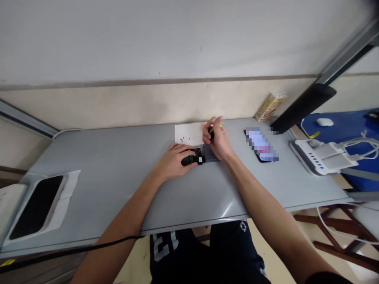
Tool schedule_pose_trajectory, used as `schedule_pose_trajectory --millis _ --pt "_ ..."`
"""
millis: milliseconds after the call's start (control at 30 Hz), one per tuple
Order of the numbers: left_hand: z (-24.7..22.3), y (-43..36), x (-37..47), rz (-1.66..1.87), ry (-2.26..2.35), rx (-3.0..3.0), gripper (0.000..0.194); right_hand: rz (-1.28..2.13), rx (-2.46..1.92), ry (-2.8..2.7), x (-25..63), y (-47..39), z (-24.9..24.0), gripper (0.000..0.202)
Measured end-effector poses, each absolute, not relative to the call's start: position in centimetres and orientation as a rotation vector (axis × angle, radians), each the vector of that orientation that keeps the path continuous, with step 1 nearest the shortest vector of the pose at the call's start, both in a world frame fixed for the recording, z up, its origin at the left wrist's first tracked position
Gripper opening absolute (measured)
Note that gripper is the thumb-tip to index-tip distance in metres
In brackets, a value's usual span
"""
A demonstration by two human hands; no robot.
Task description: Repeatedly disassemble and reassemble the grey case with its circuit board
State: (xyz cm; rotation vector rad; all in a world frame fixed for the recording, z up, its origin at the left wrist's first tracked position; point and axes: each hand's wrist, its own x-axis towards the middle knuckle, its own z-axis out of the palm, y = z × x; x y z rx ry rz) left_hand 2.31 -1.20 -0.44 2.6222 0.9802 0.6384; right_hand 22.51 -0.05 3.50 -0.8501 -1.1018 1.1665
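Note:
My left hand is closed around a small black device that lies on the grey table, its casing opened and part of a green circuit board showing. My right hand grips a screwdriver with a black and yellow handle. The thin shaft points down at the device's right end; whether the tip touches it I cannot tell. Under my right wrist lies a flat dark grey piece, partly covered. Just behind my hands is a sheet of white paper with several tiny dark screws on it.
Right of my hands lies a phone with its screen lit. Farther right are a white power strip with plugs, a black cylinder and a small carton. A dark-screened tablet lies at left. A wall borders the table's back.

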Motion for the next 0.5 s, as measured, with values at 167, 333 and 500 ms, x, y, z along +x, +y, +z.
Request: schedule_pose_trajectory --millis 167,333,500 --pt "-0.27 -1.23 2.3 0.644 0.97 2.638 0.021 1.266 -0.778 -1.087 22.76 -0.1 4.0 0.044" --pt "-0.31 -1.2 2.25 0.636 0.967 2.655 0.022 1.186 -0.742 -1.03 22.64 -0.03 3.25 0.05" --pt "-0.46 -1.17 2.25 0.665 0.956 2.653 0.022 1.214 -0.706 -1.022 22.42 -0.17 3.63 0.045"
